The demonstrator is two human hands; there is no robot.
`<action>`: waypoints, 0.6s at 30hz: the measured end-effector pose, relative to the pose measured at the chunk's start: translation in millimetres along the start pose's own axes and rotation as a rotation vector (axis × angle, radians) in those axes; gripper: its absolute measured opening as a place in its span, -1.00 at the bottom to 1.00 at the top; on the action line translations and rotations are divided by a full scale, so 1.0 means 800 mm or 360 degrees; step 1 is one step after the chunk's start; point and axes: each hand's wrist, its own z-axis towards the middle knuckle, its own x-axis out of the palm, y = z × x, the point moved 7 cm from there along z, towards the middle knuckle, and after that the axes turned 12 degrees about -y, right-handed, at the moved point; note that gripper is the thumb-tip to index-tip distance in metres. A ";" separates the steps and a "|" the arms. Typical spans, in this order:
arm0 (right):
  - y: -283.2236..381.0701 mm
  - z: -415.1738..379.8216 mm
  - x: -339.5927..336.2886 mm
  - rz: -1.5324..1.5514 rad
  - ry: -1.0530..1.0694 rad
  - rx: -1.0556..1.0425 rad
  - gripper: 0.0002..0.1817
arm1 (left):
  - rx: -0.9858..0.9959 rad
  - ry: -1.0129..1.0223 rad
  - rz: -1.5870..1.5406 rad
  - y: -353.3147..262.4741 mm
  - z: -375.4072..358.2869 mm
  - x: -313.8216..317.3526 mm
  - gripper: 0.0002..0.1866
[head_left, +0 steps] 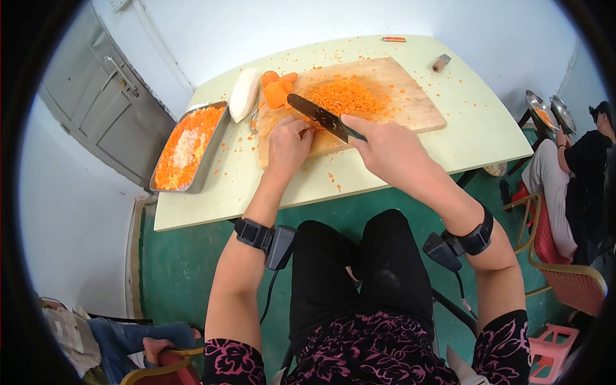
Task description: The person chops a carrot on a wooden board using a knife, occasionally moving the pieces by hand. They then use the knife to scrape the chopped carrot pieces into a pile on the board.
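Note:
My right hand (388, 147) is closed round the dark handle of a kitchen knife (317, 115), whose blade, specked with orange bits, points to the upper left over the cutting board (410, 102). Beside the blade, my left hand (289, 144) rests at the board's near left part with its fingers curled together. A bit of orange shows at those fingertips, apparently a carrot piece, mostly hidden by fingers and blade. Behind the knife lies a heap of chopped carrot (346, 95). Larger peeled carrot chunks (276, 93) sit at the board's upper left corner.
Left of the board are a peeled white radish-like vegetable (244, 95) and a metal tray (206, 163) of chopped carrot with paler bits. A peeler-like tool (441, 62) and a small red packet (393, 39) lie farther back. Another person (577, 173) sits at right near metal bowls.

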 end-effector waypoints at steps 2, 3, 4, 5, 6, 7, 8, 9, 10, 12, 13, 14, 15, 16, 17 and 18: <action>-0.001 0.003 0.002 -0.0061 0.0092 -0.0037 -0.61 | -0.0034 0.0039 0.0018 0.001 0.001 0.001 -0.91; 0.002 0.005 -0.005 -0.0039 0.0097 0.0029 -0.61 | -0.0030 0.0025 0.0010 0.000 0.001 0.000 -0.91; 0.008 0.008 -0.016 -0.0016 0.0103 0.0094 -0.61 | -0.0028 0.0012 0.0002 -0.001 0.001 -0.001 -0.91; 0.010 0.010 -0.021 0.0006 0.0110 0.0159 -0.61 | -0.0027 -0.0002 -0.0006 -0.001 0.000 -0.001 -0.90; 0.007 0.008 -0.012 -0.0028 0.0107 0.0091 -0.61 | -0.0022 -0.0001 0.0002 0.000 0.000 -0.001 -0.90; 0.000 0.003 0.005 -0.0063 0.0103 0.0024 -0.61 | -0.0017 0.0002 0.0009 0.001 0.000 0.000 -0.90; -0.003 0.001 0.014 -0.0099 0.0096 -0.0043 -0.61 | -0.0009 0.0003 0.0015 0.001 0.000 0.001 -0.90; -0.002 0.003 0.008 -0.0083 0.0120 0.0012 -0.61 | 0.0003 -0.0002 0.0011 0.000 0.001 0.001 -0.90; 0.003 0.006 -0.003 -0.0066 0.0147 0.0065 -0.61 | 0.0012 -0.0007 0.0008 -0.001 0.001 0.000 -0.90; 0.007 0.008 -0.008 -0.0035 0.0151 0.0104 -0.61 | 0.0017 -0.0023 -0.0001 0.000 -0.001 -0.001 -0.90; 0.009 0.007 -0.008 -0.0026 0.0123 0.0089 -0.61 | 0.0017 -0.0038 -0.0009 0.000 -0.001 -0.001 -0.90; 0.010 0.007 -0.007 -0.0016 0.0095 0.0074 -0.62 | 0.0017 -0.0053 -0.0019 0.000 -0.001 -0.001 -0.90; 0.007 0.005 -0.002 -0.0022 0.0067 0.0031 -0.62 | 0.0002 -0.0042 -0.0022 0.000 -0.001 -0.001 -0.90; 0.000 0.003 0.008 -0.0028 0.0037 -0.0012 -0.62 | -0.0011 -0.0033 -0.0025 0.000 -0.001 -0.001 -0.90; -0.002 0.003 0.012 -0.0033 0.0005 -0.0056 -0.63 | -0.0022 -0.0024 -0.0026 0.001 0.000 -0.001 -0.90; -0.001 0.005 0.007 -0.0018 0.0014 -0.0006 -0.63 | -0.0024 -0.0023 -0.0016 0.002 0.000 -0.001 -0.90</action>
